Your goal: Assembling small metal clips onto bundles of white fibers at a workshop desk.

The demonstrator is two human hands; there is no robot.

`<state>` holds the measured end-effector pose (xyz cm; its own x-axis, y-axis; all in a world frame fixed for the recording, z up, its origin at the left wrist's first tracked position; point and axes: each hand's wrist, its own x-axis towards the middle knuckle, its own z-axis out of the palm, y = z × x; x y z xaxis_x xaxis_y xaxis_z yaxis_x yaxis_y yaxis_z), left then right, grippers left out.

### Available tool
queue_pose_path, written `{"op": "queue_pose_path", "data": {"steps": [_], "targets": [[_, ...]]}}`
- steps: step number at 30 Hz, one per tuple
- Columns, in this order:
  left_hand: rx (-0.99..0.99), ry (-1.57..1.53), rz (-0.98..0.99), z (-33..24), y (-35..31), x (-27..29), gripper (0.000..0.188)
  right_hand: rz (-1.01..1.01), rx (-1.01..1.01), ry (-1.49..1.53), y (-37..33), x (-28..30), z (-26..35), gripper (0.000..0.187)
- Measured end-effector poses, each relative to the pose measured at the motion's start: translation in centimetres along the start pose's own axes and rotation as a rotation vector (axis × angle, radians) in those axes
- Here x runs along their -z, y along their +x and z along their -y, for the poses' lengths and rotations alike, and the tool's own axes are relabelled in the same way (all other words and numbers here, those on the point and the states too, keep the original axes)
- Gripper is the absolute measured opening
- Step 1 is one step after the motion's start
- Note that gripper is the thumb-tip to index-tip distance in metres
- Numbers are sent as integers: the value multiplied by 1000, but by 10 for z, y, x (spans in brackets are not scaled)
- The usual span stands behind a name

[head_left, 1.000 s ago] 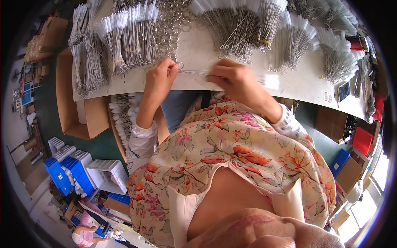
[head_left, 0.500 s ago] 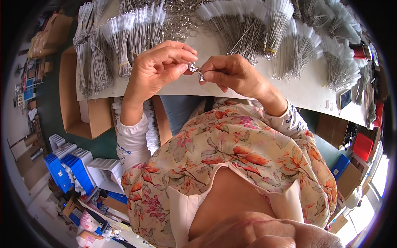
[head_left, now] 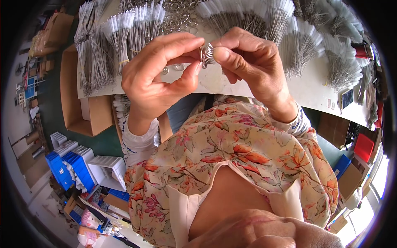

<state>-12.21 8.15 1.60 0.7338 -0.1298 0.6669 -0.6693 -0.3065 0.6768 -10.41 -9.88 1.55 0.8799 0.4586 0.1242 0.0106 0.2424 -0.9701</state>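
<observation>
Upper middle of the frame: left hand (head_left: 154,70) is pinching metal loops (head_left: 203,57), right hand (head_left: 257,62) is pinching a shiny coil (head_left: 209,51). Probably they're fiddling these together; next move's needing steady pinching, imo.

Looking like a small factory workshop, hand-assembly type. Bundles of wire-handled brushes (head_left: 100,64) are crowding a long pale worktable (head_left: 316,98), many loose metal rings (head_left: 180,17) lying among them. Open cardboard box (head_left: 69,93) is standing beside it on green floor (head_left: 53,103). Blue crates (head_left: 58,169) and white crates (head_left: 103,162) are sitting at left. Another person (head_left: 87,236) is showing near a second table (head_left: 129,234), lower left. Windows (head_left: 379,177) are glaring at right.
</observation>
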Motion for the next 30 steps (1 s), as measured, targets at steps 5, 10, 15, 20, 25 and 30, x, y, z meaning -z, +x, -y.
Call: {"op": "queue_pose_path", "data": {"steps": [5, 10, 15, 20, 25, 30], "targets": [[-49, 19, -36, -2, 7, 2, 27, -13, 48, -12, 7, -3, 6, 16], [2, 39, 53, -9, 18, 12, 29, 20, 50, -53, 7, -2, 9, 14], [102, 91, 225, -21, 33, 23, 25, -10, 149, -258, 5, -3, 6, 10], [21, 252, 364, -11, 36, 26, 10, 10, 74, -125, 7, 2, 4, 11], [671, -564, 162, -2, 17, 21, 12, 73, -46, 22, 7, 5, -1, 14], [225, 244, 380, -15, 17, 30, 15, 141, -72, -2, 16, 4, -3, 14]]}}
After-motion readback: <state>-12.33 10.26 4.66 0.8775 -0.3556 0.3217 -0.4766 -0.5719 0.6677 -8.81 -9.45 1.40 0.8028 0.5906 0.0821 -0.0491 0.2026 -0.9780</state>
